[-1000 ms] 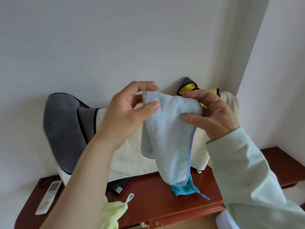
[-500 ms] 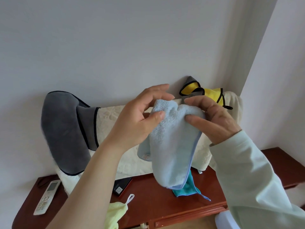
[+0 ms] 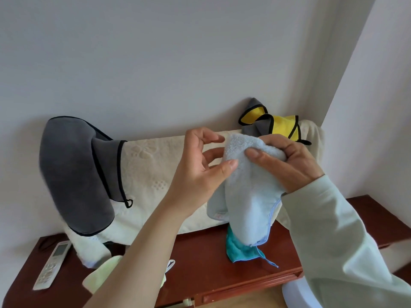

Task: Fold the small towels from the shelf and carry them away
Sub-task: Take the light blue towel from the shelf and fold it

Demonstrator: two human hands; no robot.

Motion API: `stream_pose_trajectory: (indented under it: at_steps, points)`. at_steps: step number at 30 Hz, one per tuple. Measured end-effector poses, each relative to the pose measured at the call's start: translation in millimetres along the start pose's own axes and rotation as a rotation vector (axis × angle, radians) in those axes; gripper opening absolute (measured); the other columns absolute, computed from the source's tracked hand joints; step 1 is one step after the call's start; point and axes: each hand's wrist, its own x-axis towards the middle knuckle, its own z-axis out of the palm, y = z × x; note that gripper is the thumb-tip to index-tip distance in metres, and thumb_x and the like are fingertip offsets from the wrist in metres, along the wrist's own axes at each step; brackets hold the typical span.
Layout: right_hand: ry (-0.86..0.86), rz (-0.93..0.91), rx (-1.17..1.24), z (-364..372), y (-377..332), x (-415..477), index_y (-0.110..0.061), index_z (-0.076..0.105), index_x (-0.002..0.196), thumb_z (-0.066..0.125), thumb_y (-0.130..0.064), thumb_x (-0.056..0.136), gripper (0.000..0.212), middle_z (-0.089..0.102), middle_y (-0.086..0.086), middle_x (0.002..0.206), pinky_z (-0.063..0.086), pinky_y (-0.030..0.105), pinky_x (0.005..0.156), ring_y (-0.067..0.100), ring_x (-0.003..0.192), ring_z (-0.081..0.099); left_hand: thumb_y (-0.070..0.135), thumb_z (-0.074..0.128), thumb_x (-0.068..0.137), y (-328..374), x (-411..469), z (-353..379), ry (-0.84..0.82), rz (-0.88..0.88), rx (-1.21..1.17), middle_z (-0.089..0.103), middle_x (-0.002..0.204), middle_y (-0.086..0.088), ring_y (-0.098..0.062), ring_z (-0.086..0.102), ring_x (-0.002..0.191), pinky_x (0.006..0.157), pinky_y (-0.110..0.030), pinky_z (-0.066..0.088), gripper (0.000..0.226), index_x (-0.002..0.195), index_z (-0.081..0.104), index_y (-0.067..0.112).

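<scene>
1. The right hand [image 3: 287,161] grips the bunched top of the light blue towel [image 3: 249,196]. Its thumb is pressed across the front and its fingers are curled round behind.
2. The left hand [image 3: 200,172] pinches the towel's upper left edge. The thumb tip lies on the front, the middle fingers reach in behind, and the forefinger is lifted just clear.
3. The left forearm is bare. The right arm wears a pale green sleeve [image 3: 333,230].
4. The towel is held in the air between the hands, above the table [image 3: 200,252]. It is small, fluffy and looped like terry, gathered at the top and hanging in a doubled, narrowing fall.
5. A darker blue stitched hem runs down its right side and round the low tip. A small pinkish label shows on the lower left flap.
6. Under the tip a teal cloth [image 3: 240,252] lies on the red-brown wood. I cannot tell whether the two touch.
7. Behind the hands a cream embossed cover [image 3: 155,165] is draped against the wall.
8. A grey cloth [image 3: 73,174] with black trim hangs over its left end, and a yellow and grey cloth [image 3: 282,127] sits on its right end.
9. Further left on the table lies a white remote control [image 3: 52,265]. A pale yellow-green cloth [image 3: 100,276] lies at the front edge.
</scene>
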Motion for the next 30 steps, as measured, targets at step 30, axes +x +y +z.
stream_pose_trajectory:
  at_steps: [30]
  points:
    - [0.077, 0.011, 0.197, -39, 0, 5, -0.022, 0.073, 0.089, 0.087, -0.024, 0.072, 0.022, 0.071, 0.000, 0.090, 0.060, 0.030, 0.073, 0.016, 0.085, 0.071, 0.018, 0.062, 0.083, -33, 11, 24, -0.326, -0.307, 0.248, 0.074, 0.112, 0.007, -0.012, 0.071, 0.106, 0.089, -0.039, 0.060, 0.040, 0.121, 0.062, 0.031]
